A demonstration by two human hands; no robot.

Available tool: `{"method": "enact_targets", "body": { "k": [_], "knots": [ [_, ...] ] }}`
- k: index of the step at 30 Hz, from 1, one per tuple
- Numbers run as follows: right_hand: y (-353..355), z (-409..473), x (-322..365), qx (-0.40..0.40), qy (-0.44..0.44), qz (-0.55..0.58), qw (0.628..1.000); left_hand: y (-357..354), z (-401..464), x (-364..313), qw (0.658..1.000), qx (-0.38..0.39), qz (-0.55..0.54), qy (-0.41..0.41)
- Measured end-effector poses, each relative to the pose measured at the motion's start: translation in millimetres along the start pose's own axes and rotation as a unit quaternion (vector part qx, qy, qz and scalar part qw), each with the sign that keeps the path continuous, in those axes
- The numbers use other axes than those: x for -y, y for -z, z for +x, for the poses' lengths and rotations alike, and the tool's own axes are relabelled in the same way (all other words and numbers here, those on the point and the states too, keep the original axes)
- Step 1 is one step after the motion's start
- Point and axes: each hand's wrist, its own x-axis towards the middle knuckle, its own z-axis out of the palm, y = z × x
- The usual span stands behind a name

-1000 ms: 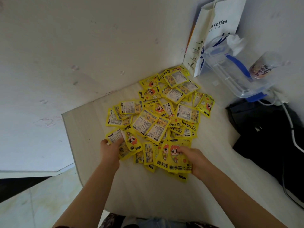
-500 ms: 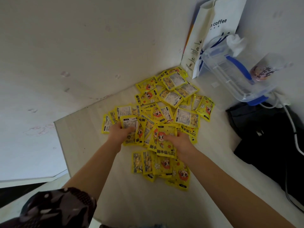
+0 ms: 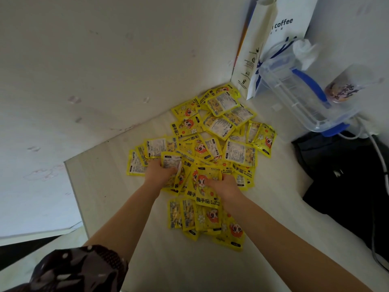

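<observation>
Sachets of yellow foil hand warmer (image 3: pixel 219 127) lie heaped on the pale wooden tabletop (image 3: pixel 101 186). Left hand (image 3: pixel 161 172), clutching several, and right hand (image 3: pixel 224 184), pinching a fanned bundle, have advanced from six o'clock towards twelve, leaving a small cluster (image 3: pixel 202 220) behind. Gathering looks unfinished.

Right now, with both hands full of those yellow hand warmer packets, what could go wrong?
The left hand grips a bunch of hand warmer packets; the glossy ones could slide out and scatter.
The right hand pinches a second bunch over the loose pile, so dropped ones might get mixed back in.
The right forearm lies close by the near packets and might nudge them.
</observation>
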Motion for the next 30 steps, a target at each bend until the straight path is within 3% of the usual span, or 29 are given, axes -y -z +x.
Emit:
{"method": "enact_targets", "body": {
  "k": [10,24,30],
  "knots": [
    [21.9,-27.1,-8.4,-0.017,0.058,0.023,0.998,10.9,-25.5,18.3,0.989,-0.010,-0.135,0.053],
    [70.9,-91.3,-60.3,0.024,0.156,0.025,0.987,17.4,-140.0,67.9,0.930,-0.092,-0.353,0.047],
    [77.6,-118.6,-91.5,0.036,0.160,0.016,0.986,-12.6,-199.6,95.6,0.914,-0.073,-0.396,0.052]
  ]
}}
